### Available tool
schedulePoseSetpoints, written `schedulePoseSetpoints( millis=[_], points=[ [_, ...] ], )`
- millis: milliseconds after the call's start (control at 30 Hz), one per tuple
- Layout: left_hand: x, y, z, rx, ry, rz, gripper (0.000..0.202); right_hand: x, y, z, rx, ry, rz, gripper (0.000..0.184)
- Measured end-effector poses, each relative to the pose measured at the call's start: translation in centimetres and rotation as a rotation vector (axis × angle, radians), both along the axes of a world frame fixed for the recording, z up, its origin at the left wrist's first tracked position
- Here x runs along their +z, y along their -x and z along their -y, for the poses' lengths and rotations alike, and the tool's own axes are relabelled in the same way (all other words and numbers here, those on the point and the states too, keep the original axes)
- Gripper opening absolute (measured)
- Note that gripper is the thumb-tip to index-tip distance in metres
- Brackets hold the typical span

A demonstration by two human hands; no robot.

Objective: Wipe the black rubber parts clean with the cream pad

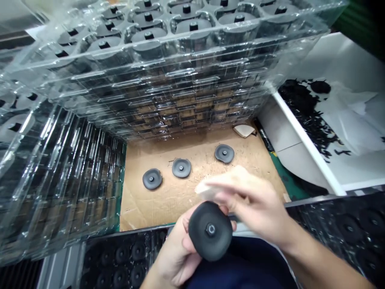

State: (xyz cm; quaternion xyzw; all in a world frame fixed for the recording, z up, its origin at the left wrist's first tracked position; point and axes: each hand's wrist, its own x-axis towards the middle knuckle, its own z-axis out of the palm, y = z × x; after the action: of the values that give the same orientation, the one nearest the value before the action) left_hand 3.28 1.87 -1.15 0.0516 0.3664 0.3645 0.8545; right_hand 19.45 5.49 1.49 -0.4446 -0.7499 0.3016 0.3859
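Note:
My left hand point(177, 251) grips a round black rubber disc point(210, 230) with a small metal hub at its middle, held up close in front of me. My right hand point(252, 206) hovers just above and behind the disc, blurred by motion, with its fingers around a pale whitish piece point(207, 190) that I cannot make out. Three more black discs lie flat on the brown cardboard sheet point(168, 200): a left disc point(152, 178), a middle disc point(181, 167) and a right disc point(224, 153).
Stacks of clear plastic trays point(168, 80) filled with discs rise behind and to the left. A white bin point(339, 132) with black scraps stands at the right. Black trays point(120, 261) with discs sit along the near edge. A small pale wedge point(244, 130) lies at the cardboard's back.

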Motion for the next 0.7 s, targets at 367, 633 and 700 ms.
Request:
schedulePoseSetpoints(
  millis=[367, 633, 700],
  points=[
    [-0.7, 1.1, -0.7, 0.047, 0.005, 0.173, 0.053, -11.9, -0.8, 5.3, -0.306, 0.176, 0.294, 0.033],
    [-1.5, 1.1, -1.0, 0.227, 0.051, 0.147, 0.03, -12.4, -0.2, 2.7, -0.308, 0.144, 0.313, 0.032],
    [-1.7, 1.1, -0.9, 0.276, 0.066, 0.121, 0.027, -12.0, 0.1, 2.4, -0.282, 0.157, 0.273, 0.029]
  ],
)
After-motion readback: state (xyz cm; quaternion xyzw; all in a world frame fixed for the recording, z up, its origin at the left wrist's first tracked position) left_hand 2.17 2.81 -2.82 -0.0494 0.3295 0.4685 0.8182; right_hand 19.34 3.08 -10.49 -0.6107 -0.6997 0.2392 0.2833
